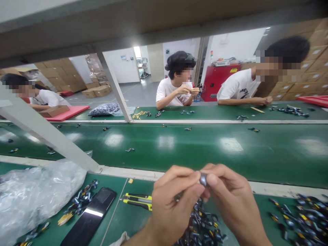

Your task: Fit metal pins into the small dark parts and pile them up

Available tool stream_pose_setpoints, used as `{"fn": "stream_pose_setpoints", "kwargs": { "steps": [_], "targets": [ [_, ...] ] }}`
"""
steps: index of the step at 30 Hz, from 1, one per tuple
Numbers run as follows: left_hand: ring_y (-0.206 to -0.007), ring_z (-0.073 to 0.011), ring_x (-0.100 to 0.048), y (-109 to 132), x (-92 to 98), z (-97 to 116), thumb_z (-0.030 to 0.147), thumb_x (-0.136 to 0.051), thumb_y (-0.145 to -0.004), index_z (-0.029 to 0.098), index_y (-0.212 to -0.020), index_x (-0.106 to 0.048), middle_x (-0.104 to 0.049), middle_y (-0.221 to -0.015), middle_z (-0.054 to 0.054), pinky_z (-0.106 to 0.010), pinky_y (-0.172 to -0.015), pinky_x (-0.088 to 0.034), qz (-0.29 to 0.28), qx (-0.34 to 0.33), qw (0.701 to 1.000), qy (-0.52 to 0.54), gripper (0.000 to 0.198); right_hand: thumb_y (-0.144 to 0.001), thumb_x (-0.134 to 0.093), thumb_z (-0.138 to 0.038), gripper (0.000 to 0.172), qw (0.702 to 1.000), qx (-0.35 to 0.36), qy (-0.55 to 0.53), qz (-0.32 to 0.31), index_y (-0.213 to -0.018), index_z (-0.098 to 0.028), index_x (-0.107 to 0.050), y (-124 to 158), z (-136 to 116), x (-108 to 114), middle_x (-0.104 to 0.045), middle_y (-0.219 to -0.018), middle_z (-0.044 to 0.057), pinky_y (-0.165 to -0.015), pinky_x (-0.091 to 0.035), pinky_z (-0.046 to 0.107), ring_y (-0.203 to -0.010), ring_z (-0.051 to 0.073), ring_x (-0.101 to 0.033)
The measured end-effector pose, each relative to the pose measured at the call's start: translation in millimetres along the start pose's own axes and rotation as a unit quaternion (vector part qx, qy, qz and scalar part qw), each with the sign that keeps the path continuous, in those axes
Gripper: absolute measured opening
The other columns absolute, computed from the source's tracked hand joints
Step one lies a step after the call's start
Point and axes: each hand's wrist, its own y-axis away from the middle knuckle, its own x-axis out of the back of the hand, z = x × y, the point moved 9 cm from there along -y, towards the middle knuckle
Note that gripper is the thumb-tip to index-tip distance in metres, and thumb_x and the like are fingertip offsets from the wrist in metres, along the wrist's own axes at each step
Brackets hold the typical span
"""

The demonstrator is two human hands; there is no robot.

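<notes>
Between the fingertips of both hands is a small dark, shiny rounded part (203, 179); its exact kind does not show. My left hand (176, 201) pinches it from the left side. From the right, the thumb and fingers of my right hand (228, 194) close on the same piece. Below them lies a pile of small dark parts (202, 222) with yellow bits, partly covered by my hands. A yellow-and-black utility knife (137, 201) rests on the green bench just left of my left hand, its right end hidden behind that hand.
A black smartphone (89, 218), a clear plastic bag (38, 191) and more small parts (83, 198) lie at left. Another heap (304, 218) is at right. Beyond runs a green conveyor (169, 150) carrying scattered parts. A slanted white post (46, 126) stands left; co-workers sit across.
</notes>
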Motion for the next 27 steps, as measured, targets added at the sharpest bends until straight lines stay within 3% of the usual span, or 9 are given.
{"fn": "stream_pose_setpoints", "kwargs": {
  "steps": [4, 8, 12, 15, 17, 19, 21, 23, 27],
  "targets": [
    [-0.085, -0.0118, -0.067, -2.3, 1.6, -16.5, 0.022, -0.08, -0.085, 0.023, -0.089, -0.074, -0.068, -0.091, 0.0, -0.023, -0.082, -0.057, 0.014, 0.062, 0.995, 0.083, 0.008, -0.097, -0.065, -0.042, 0.029, 0.987, -0.112, -0.108, -0.049, -0.08, -0.019, -0.062, 8.2, 23.9, -14.0, -0.058, -0.051, -0.007, -0.041, -0.037, 0.015, -0.033, 0.004, -0.047],
    [-0.122, -0.0229, -0.064, -8.3, -6.6, -25.8, 0.044, -0.085, -0.075, 0.028, -0.118, -0.07, -0.069, -0.123, -0.007, -0.033, -0.107, -0.051, -0.069, 0.104, 0.985, 0.116, 0.049, -0.091, -0.07, -0.051, 0.036, 0.965, -0.187, -0.151, -0.101, -0.081, -0.02, -0.057, 17.0, 31.6, -22.4, -0.05, -0.046, -0.011, -0.033, -0.02, 0.012, -0.029, 0.001, -0.031],
    [-0.129, -0.028, -0.063, -8.5, -20.2, -5.4, 0.047, -0.073, -0.085, 0.029, -0.142, -0.06, -0.067, -0.139, -0.011, -0.039, -0.111, -0.05, -0.217, 0.042, 0.973, 0.07, 0.061, -0.089, -0.071, -0.052, 0.04, 0.965, -0.186, -0.113, -0.146, -0.075, -0.018, -0.057, 23.5, 22.2, -28.0, -0.05, -0.048, -0.008, -0.035, -0.022, 0.014, -0.033, 0.001, -0.03],
    [-0.131, -0.027, -0.062, -8.6, -19.5, 7.8, 0.037, -0.067, -0.093, 0.028, -0.144, -0.058, -0.065, -0.141, -0.01, -0.038, -0.11, -0.051, -0.221, -0.019, 0.974, 0.049, 0.052, -0.091, -0.067, -0.056, 0.042, 0.971, -0.175, -0.081, -0.143, -0.076, -0.019, -0.057, 23.5, 17.1, -30.7, -0.047, -0.048, -0.009, -0.036, -0.023, 0.015, -0.034, 0.003, -0.03],
    [-0.131, -0.0273, -0.063, -9.4, -20.8, -3.4, 0.035, -0.066, -0.095, 0.026, -0.142, -0.06, -0.065, -0.142, -0.01, -0.039, -0.11, -0.051, -0.218, -0.01, 0.975, 0.042, 0.048, -0.093, -0.063, -0.058, 0.042, 0.979, -0.162, -0.033, -0.12, -0.078, -0.019, -0.057, 16.1, 20.9, -24.4, -0.048, -0.046, -0.009, -0.038, -0.028, 0.017, -0.035, 0.005, -0.034],
    [-0.126, -0.0272, -0.066, -13.1, -18.7, -38.4, 0.036, -0.066, -0.095, 0.025, -0.141, -0.061, -0.067, -0.138, -0.01, -0.041, -0.108, -0.053, -0.212, 0.05, 0.976, 0.003, 0.047, -0.094, -0.059, -0.059, 0.042, 0.983, -0.148, 0.079, -0.071, -0.079, -0.02, -0.058, 1.5, 35.4, -3.6, -0.052, -0.047, -0.008, -0.045, -0.039, 0.021, -0.039, 0.008, -0.044],
    [-0.117, -0.0252, -0.071, -19.7, -2.1, -92.5, 0.032, -0.069, -0.094, 0.026, -0.143, -0.058, -0.073, -0.129, -0.009, -0.04, -0.103, -0.057, -0.189, 0.15, 0.966, -0.096, 0.051, -0.093, -0.059, -0.058, 0.041, 0.96, -0.151, 0.237, -0.014, -0.08, -0.019, -0.062, -16.9, 60.1, 29.7, -0.06, -0.055, -0.004, -0.055, -0.049, 0.024, -0.049, 0.011, -0.056],
    [-0.111, -0.0272, -0.072, -32.9, 36.4, -134.9, 0.027, -0.075, -0.089, 0.02, -0.126, -0.07, -0.076, -0.119, -0.011, -0.044, -0.104, -0.054, -0.115, 0.189, 0.953, -0.206, 0.038, -0.093, -0.061, -0.053, 0.038, 0.941, -0.176, 0.289, 0.006, -0.083, -0.017, -0.065, -34.0, 93.9, 60.5, -0.065, -0.064, -0.001, -0.055, -0.052, 0.027, -0.054, 0.014, -0.062],
    [-0.111, -0.0253, -0.066, -49.4, 116.0, -175.0, 0.033, -0.063, -0.098, 0.015, -0.128, -0.061, -0.063, -0.13, -0.011, -0.046, -0.094, -0.057, -0.02, 0.212, 0.944, -0.251, 0.035, -0.099, -0.062, -0.036, 0.023, 0.901, -0.223, 0.371, 0.02, -0.098, -0.015, -0.068, -50.8, 148.4, 112.5, -0.07, -0.083, 0.002, -0.062, -0.057, 0.03, -0.065, 0.014, -0.067]
  ]
}}
